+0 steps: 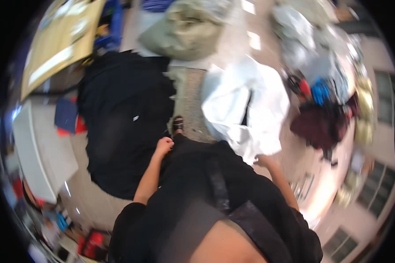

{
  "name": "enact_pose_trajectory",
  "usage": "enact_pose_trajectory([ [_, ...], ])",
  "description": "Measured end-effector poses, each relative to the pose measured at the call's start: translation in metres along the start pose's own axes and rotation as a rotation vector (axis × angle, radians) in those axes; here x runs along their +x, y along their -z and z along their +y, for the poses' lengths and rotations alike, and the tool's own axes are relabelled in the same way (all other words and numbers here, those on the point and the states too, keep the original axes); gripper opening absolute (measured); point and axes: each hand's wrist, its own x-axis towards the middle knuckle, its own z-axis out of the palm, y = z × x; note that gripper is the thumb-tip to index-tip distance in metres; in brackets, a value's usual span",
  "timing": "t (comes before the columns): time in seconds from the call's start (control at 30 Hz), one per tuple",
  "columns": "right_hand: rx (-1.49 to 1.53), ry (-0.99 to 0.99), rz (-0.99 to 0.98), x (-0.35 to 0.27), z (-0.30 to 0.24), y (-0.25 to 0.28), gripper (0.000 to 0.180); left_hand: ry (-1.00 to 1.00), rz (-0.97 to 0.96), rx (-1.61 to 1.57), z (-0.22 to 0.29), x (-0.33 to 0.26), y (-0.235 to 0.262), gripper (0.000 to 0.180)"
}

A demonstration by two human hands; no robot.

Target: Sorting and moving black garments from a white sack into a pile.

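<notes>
A large white sack point(245, 83), its mouth gaping with a dark gap inside, stands on the floor ahead and to the right. My right hand point(263, 161) is closed at its near edge and appears to grip it. To the left spreads a big mound of black cloth point(123, 96) with a small white tag point(136, 118) on it. My left hand point(165, 145) has its fingers curled at the right edge of that mound. Whatever it may hold is too small and blurred to make out.
A pale wooden table point(85, 41) stands at the far left, with a white panel point(37, 153) below it. Ahead sits a beige sack point(191, 33). On the right are clear plastic bags point(294, 30) and a dark red bundle point(318, 125).
</notes>
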Motion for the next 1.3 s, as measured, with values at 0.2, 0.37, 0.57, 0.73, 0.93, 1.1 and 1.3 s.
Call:
enact_pose_trajectory([
  [0.2,0.576,-0.15,0.319,-0.017,0.031,0.028,0.042,-0.453,0.069,0.326,0.11,0.071,-0.06,0.019],
  [0.37,0.741,0.264,0.499,0.052,-0.003,0.048,0.052,-0.174,-0.122,0.071,0.209,0.058,-0.197,0.021],
  [0.57,0.223,0.189,0.352,0.138,0.033,0.047,0.056,-0.578,-0.016,0.525,0.184,0.094,-0.325,0.029],
  [0.73,0.214,-0.438,0.675,0.146,0.31,0.132,0.059,-0.321,-0.242,1.195,0.141,0.105,-0.333,0.033],
  [0.93,0.176,-0.245,0.637,0.125,0.357,0.184,0.021,-0.576,-0.435,1.135,0.227,0.123,-0.368,0.034],
  [1.1,0.672,0.424,0.292,0.134,0.25,0.165,0.06,-0.124,-0.271,0.736,0.382,0.188,-0.396,0.088],
  [1.3,1.42,-0.048,0.661,0.197,0.355,0.246,0.067,-0.292,-0.344,0.566,0.527,0.251,-0.443,0.09],
])
